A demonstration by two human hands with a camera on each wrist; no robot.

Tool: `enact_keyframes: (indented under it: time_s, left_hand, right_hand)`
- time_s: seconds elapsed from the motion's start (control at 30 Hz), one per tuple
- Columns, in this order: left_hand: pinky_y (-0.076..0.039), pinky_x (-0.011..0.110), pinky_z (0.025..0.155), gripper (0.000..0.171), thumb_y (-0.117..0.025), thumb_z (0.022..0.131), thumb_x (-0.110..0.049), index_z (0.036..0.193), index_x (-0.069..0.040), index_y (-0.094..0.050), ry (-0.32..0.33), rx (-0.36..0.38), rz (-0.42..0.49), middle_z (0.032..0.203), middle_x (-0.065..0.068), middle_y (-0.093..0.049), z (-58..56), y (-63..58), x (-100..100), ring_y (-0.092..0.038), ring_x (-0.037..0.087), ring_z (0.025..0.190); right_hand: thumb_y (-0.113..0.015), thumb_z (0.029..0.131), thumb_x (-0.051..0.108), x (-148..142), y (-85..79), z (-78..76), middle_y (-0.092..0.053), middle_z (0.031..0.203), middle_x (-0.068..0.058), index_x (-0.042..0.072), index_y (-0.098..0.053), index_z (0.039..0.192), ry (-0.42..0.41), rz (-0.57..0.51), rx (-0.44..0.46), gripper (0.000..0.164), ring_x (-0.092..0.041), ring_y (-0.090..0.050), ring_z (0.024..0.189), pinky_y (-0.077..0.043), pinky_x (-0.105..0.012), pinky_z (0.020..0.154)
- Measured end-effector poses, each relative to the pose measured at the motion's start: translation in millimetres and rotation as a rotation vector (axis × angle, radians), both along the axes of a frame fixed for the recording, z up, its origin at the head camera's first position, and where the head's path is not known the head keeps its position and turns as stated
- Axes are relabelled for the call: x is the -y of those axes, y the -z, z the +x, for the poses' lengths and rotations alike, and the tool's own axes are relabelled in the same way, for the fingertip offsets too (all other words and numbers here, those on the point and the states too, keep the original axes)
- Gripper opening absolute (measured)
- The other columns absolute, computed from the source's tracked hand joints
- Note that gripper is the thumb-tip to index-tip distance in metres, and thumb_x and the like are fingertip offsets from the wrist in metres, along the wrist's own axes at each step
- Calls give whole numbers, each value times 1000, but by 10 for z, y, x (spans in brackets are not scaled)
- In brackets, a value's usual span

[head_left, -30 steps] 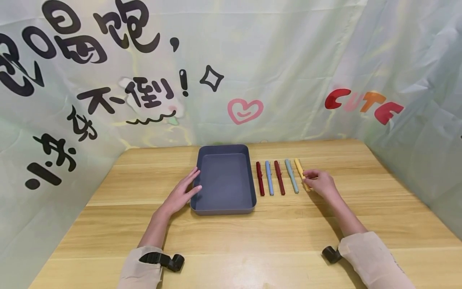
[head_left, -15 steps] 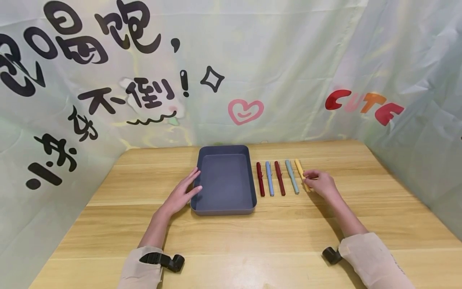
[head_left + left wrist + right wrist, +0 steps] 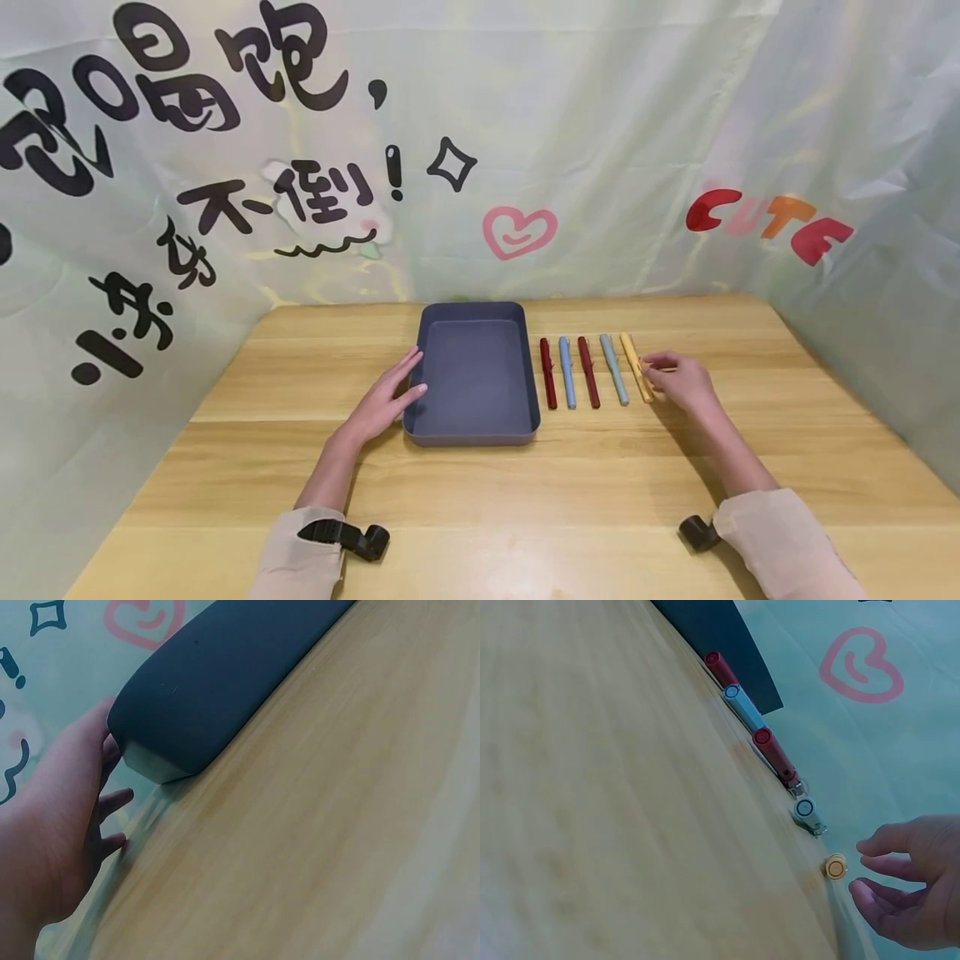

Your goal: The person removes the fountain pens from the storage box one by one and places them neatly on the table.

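Note:
In the head view my left hand [image 3: 380,406] lies at the left wall of a dark blue-grey rectangular tray [image 3: 474,379], its fingers and thumb extended over the rim. The left wrist view shows this hand [image 3: 64,817] against the tray's near corner. My right hand [image 3: 684,382] is just right of a yellow pen [image 3: 636,367], the last in a row on the table. Its fingers are loosely bent. A gap separates fingertips and yellow pen [image 3: 835,866] in the right wrist view, and nothing is between the fingers.
Left of the yellow pen lie a pale teal pen [image 3: 614,370], a dark red pen [image 3: 588,372], a light blue pen [image 3: 567,372] and another dark red pen [image 3: 548,373], beside the tray. A printed cloth [image 3: 585,125] hangs behind the wooden table [image 3: 495,517].
The head view has shifted slightly. My right hand has drawn a little to the right, off the yellow pen. My left hand stays at the tray; pens and tray keep their places.

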State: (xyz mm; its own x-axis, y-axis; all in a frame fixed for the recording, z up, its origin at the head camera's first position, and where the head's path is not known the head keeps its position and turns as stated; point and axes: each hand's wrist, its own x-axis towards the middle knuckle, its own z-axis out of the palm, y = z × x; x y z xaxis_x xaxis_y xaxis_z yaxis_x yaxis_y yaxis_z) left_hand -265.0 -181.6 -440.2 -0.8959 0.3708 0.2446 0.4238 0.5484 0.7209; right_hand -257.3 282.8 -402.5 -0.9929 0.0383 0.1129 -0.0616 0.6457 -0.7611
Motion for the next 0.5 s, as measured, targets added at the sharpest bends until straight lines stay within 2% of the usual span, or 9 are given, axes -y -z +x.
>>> enact_keyframes:
  time_s: [0.33,0.5]
  left_hand:
    - [-14,53,105,63,-48,94,-42,146,-15,-26,0,-1,15,151,4,-16,-6,5,3,-15,27,136]
    - [-13,53,105,62,-47,95,-42,147,-14,-25,-6,1,15,151,5,-16,1,1,20,-14,29,135]
  right_hand:
    - [-55,91,17,19,-76,14,-59,108,-25,-8,-56,116,14,37,-15,35,-38,-57,97,-47,-38,74]
    - [-56,91,17,58,-114,3,-60,107,-24,-7,-58,115,12,30,-26,34,-38,-56,99,-47,-37,74]
